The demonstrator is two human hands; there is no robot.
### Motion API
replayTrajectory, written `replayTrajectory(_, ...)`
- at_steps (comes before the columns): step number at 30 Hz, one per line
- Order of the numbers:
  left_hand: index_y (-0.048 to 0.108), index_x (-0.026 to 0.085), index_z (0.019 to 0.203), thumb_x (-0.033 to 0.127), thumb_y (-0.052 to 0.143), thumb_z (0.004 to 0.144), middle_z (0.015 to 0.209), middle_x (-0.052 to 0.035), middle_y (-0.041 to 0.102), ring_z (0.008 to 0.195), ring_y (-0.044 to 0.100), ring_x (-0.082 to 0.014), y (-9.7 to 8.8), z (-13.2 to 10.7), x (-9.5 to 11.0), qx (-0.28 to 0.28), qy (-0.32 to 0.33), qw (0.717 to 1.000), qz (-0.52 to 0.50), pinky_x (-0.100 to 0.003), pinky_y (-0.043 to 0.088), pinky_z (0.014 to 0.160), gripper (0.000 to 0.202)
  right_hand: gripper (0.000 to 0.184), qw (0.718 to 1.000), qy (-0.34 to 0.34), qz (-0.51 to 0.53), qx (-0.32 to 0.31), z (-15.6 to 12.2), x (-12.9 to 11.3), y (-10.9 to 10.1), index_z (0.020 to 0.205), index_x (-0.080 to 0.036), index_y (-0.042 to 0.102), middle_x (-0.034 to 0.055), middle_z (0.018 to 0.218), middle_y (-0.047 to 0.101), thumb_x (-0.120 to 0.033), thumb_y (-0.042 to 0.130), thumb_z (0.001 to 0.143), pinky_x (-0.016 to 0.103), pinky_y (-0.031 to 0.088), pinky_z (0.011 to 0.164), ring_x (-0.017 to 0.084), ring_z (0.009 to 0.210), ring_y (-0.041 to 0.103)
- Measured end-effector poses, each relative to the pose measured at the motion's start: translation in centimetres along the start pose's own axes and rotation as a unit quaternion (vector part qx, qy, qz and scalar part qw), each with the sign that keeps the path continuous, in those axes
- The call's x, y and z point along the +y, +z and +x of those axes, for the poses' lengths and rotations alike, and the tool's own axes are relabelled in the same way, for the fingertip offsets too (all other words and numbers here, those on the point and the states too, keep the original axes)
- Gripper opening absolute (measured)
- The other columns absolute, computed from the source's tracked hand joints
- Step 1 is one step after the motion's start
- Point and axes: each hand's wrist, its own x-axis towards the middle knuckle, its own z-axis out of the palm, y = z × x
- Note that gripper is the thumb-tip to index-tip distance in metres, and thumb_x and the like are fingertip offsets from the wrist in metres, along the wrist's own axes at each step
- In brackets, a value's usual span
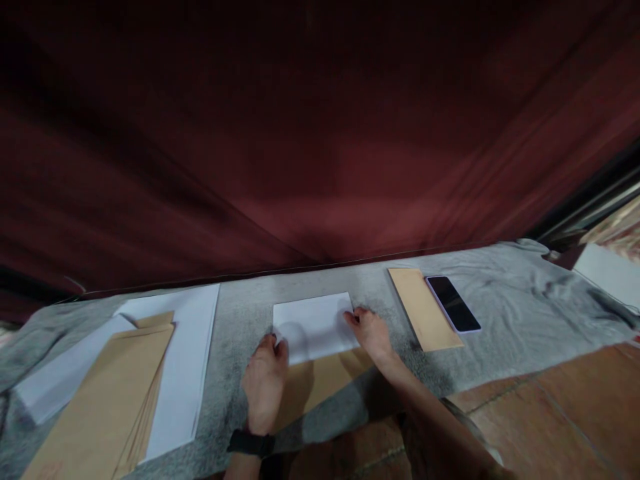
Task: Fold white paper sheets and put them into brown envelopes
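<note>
In front of me lies a white sheet of paper [313, 327], its near edge over a brown envelope [320, 383]. Whether the paper is partly inside the envelope I cannot tell. My left hand [265, 380], with a dark band on its wrist, is closed at the paper's left edge, fingers curled. At the right edge, my right hand [370, 333] pinches the paper between thumb and fingers. Both hands rest low, close to the cloth.
A grey cloth [240, 313] covers the surface. To the left, a stack of brown envelopes [110, 393] lies on white sheets [193, 360]. On the right are another brown envelope [417, 307] and a phone [454, 303] overlapping its edge. A dark red curtain [320, 167] hangs behind.
</note>
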Motion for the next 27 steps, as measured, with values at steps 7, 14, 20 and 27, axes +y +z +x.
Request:
replayTrajectory(7, 0.054, 0.014, 0.122, 0.033, 0.041, 0.1, 0.094, -0.0139, 0.076, 0.084, 0.074, -0.0275, 0.6, -1.0, 0.3, 0.061, 0.016, 0.997, 0.032, -0.031, 0.043, 0.062, 0.032, 0.039, 0.999, -0.009, -0.042, 0.019, -0.6, -0.1, 0.3, 0.105, -0.019, 0.071, 0.0151, 0.094, 0.078, -0.048, 0.045, 0.103, 0.029, 0.051, 0.074, 0.025, 0.09, 0.076)
replayTrajectory(14, 0.049, 0.012, 0.13, 0.032, 0.039, 0.1, 0.109, -0.0143, 0.07, 0.079, 0.07, -0.0231, 1.0, -1.2, 0.5, 0.109, 0.039, 0.99, 0.076, -0.029, 0.047, 0.061, 0.038, 0.039, 0.998, -0.022, -0.056, 0.022, -0.7, -0.1, 0.3, 0.107, -0.017, 0.069, 0.0169, 0.092, 0.077, -0.046, 0.043, 0.104, 0.032, 0.053, 0.073, 0.028, 0.089, 0.076)
replayTrajectory(20, 0.049, 0.014, 0.142, 0.012, 0.039, 0.094, 0.141, -0.0191, 0.055, 0.125, 0.055, -0.0326, 1.7, -0.8, 0.6, 0.191, 0.143, 0.968, 0.083, -0.048, 0.047, 0.101, 0.049, 0.04, 0.997, -0.03, -0.063, 0.022, -0.7, -0.1, 0.4, 0.109, -0.016, 0.069, 0.018, 0.092, 0.077, -0.045, 0.041, 0.105, 0.032, 0.053, 0.072, 0.029, 0.087, 0.076)
replayTrajectory(27, 0.056, 0.012, 0.14, -0.002, 0.031, 0.086, 0.149, -0.015, 0.053, 0.141, 0.046, -0.0263, 4.4, -0.8, 1.8, 0.117, 0.234, 0.965, -0.009, -0.043, 0.042, 0.117, 0.061, 0.041, 0.996, -0.038, -0.079, 0.028, -0.7, 0.0, 0.5, 0.109, -0.016, 0.068, 0.0178, 0.09, 0.076, -0.045, 0.04, 0.105, 0.033, 0.052, 0.071, 0.029, 0.086, 0.076)
